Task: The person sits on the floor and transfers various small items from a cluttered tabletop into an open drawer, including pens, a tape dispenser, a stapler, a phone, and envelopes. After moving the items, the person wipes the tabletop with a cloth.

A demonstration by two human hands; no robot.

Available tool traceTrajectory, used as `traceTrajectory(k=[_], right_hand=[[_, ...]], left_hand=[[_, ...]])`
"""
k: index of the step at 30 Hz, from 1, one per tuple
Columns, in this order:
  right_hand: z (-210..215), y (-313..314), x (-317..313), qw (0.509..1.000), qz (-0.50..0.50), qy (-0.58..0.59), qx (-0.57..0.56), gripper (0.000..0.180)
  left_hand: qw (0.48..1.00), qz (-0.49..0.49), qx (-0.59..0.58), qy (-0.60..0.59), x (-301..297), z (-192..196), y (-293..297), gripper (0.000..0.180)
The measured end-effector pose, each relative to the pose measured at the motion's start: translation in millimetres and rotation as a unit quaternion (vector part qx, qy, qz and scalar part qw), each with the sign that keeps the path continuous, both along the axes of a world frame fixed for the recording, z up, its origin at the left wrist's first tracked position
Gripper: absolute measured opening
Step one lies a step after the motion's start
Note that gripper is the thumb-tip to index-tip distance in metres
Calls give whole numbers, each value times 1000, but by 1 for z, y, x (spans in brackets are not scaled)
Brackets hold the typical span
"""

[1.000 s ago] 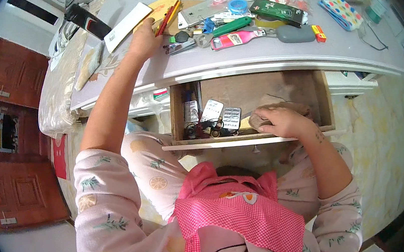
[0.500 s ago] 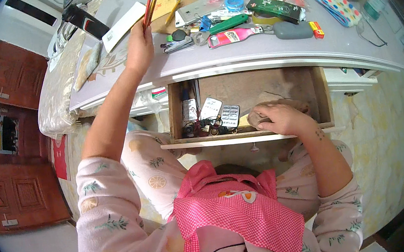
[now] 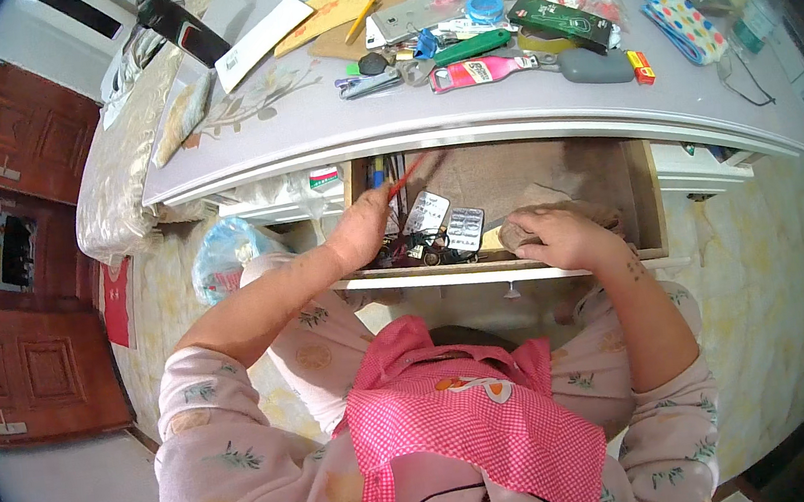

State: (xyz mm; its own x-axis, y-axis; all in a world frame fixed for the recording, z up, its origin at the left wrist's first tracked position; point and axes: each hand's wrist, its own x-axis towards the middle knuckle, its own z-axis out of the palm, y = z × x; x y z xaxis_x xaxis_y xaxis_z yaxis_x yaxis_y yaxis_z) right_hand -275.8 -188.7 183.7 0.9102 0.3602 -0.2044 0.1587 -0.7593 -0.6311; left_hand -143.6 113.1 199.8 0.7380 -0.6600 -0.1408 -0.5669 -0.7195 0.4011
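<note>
My left hand [image 3: 364, 228] is inside the left part of the open drawer [image 3: 642, 196], its fingers closed on slim red pencils [image 3: 407, 176]. Their exact number is blurred. Beneath and beside that hand lie two white blister packs of pills, one [image 3: 428, 212] tilted and the other [image 3: 466, 229] nearer the front, with a dark tangle of cords [image 3: 430, 247]. At the drawer's front right, my right hand [image 3: 561, 235] curls over a brown cloth bundle [image 3: 601, 211]. Part of the bundle is hidden under the palm.
The grey-white desk [image 3: 307, 127] above holds a pink bottle-shaped opener [image 3: 480, 72], a green-handled tool [image 3: 471, 48], blue tape [image 3: 484, 8], a dark green box [image 3: 563, 21], a yellow pencil [image 3: 361, 19] and envelopes [image 3: 324, 12]. A plastic bag [image 3: 227, 259] hangs left of the drawer.
My left hand has come down from above the desk into the drawer's left side, still holding the red pencils. The right hand has stayed on the cloth bundle.
</note>
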Motion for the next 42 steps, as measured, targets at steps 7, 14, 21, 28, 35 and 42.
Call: traceTrajectory(k=[7, 14, 21, 28, 35, 42], right_hand=[[5, -2, -1, 1000, 4, 11, 15, 49], [6, -5, -3, 1000, -8, 13, 14, 49], [4, -4, -3, 1000, -11, 15, 6, 50], [6, -3, -1, 1000, 1, 3, 4, 49], [6, -5, -2, 1000, -3, 16, 3, 49], [8, -3, -2, 1000, 0, 1, 0, 49]], left_hand=[[991, 116, 58, -39, 34, -51, -28, 69], [977, 203, 60, 15, 45, -70, -44, 74], [973, 215, 63, 64, 39, -61, -36, 87], [970, 195, 132, 65, 44, -57, -39, 81], [971, 116, 207, -20, 38, -45, -42, 60], [981, 92, 158, -66, 33, -31, -32, 49]])
